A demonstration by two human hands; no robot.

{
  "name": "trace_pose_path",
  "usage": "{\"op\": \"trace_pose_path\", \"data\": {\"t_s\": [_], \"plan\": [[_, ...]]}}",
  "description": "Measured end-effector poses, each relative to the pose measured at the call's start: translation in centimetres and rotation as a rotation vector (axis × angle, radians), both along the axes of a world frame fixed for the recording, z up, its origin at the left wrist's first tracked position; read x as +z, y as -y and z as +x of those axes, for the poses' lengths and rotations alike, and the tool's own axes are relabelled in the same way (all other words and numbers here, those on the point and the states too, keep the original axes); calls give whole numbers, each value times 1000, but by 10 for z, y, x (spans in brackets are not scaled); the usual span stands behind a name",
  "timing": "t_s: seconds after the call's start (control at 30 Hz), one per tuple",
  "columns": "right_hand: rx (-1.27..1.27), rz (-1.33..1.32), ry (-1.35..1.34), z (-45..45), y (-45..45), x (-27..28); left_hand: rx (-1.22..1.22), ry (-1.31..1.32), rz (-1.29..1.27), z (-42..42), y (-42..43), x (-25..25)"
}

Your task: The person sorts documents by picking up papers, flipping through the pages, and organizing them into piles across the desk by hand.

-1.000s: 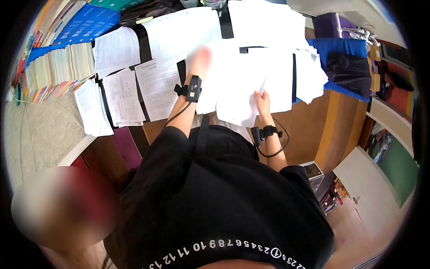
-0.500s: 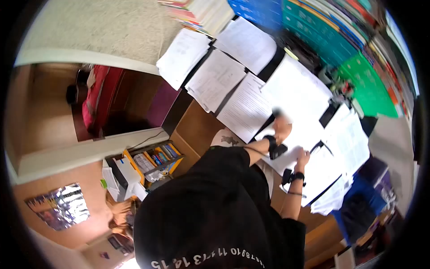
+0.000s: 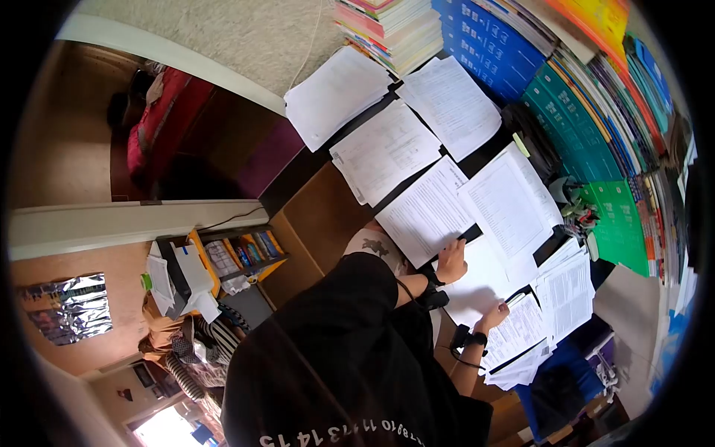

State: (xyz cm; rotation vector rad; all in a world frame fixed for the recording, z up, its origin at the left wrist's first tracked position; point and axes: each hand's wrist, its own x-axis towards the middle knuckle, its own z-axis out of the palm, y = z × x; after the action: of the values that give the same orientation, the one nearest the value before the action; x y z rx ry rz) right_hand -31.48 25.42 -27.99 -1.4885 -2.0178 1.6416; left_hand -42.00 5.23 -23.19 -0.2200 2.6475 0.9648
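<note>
My left hand (image 3: pixel 452 262) rests on a blank-looking white sheet (image 3: pixel 484 272), near the lower corner of a printed page (image 3: pixel 428 201). Its fingers are bent and slightly apart, with nothing visible in them. Farther down, my right hand (image 3: pixel 490 318) lies at the edge of another printed sheet (image 3: pixel 514 331). The fingers there are curled together, and a thin dark shape shows by their tips; I cannot make out what it is. Above both hands lies a stack of printed pages (image 3: pixel 510 201). Each wrist has a black strap with a small dark device.
Several more paper stacks (image 3: pixel 339 97) cover the dark desk. Along its back stand books (image 3: pixel 391 33), a blue file box (image 3: pixel 488 45), teal file boxes (image 3: pixel 570 123) and a green one (image 3: pixel 617 223). A holder with pens (image 3: pixel 577 212) stands near these. A shelf unit (image 3: pixel 242 261) is at the left.
The view has shifted and sharpened. My left hand has come down and closer to my body, off the upper pages. My right hand stays low among the sheets.
</note>
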Motion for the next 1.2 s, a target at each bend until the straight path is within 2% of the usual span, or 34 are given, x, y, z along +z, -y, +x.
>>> {"op": "trace_pose_path", "data": {"t_s": [0.07, 0.2, 0.27, 0.3, 0.33, 0.37, 0.4, 0.43, 0.47, 0.5, 0.53, 0.57, 0.6, 0.67, 0.77, 0.87, 1.03, 1.07, 1.2], "plan": [[22, 7, 61, 9, 7, 5, -70, 217, 205, -7, 14, -4], [-64, 20, 137, 29, 40, 31, -451, 284, 298, -20, 53, 6], [-61, 201, 268, 33, 68, 55, -484, 335, 421, -35, 80, 6], [-40, 254, 309, 34, 84, 62, -429, 271, 451, -47, 101, 11], [-18, 307, 353, 38, 98, 70, -477, 212, 446, -70, 128, 11], [7, 362, 396, 42, 111, 78, -305, -44, 534, -84, 154, 12], [53, 393, 389, 45, 126, 80, -247, -74, 518, -111, 188, 8], [57, 372, 367, 37, 150, 92, -203, -223, 480, -146, 233, 19], [59, 348, 346, 27, 176, 101, -33, -205, 335, -176, 272, 47], [116, 351, 332, 24, 190, 99, 9, -403, 239, -204, 321, 39], [177, 348, 324, 26, 204, 92, 168, -565, 70, -230, 364, 39], [168, 267, 258, 17, 224, 91, 301, -494, -118, -250, 400, 46], [188, 220, 228, 8, 242, 90, 328, -530, -186, -266, 436, 31], [234, 182, 213, -27, 277, 97, 217, -378, -315, -275, 474, 33], [504, 313, 116, -65, 300, 103, -55, -228, -332, -278, 506, 19], [582, 334, 32, -95, 312, 109, -122, -278, -402, -274, 511, 10], [602, 218, 170, -128, 341, 138, -203, -313, -484, -272, 514, 6], [602, 219, 118, -132, 348, 141, -213, -329, -497, -272, 514, 5], [711, 262, 216, -146, 367, 151, -254, -368, -556, -273, 512, -1]]}}
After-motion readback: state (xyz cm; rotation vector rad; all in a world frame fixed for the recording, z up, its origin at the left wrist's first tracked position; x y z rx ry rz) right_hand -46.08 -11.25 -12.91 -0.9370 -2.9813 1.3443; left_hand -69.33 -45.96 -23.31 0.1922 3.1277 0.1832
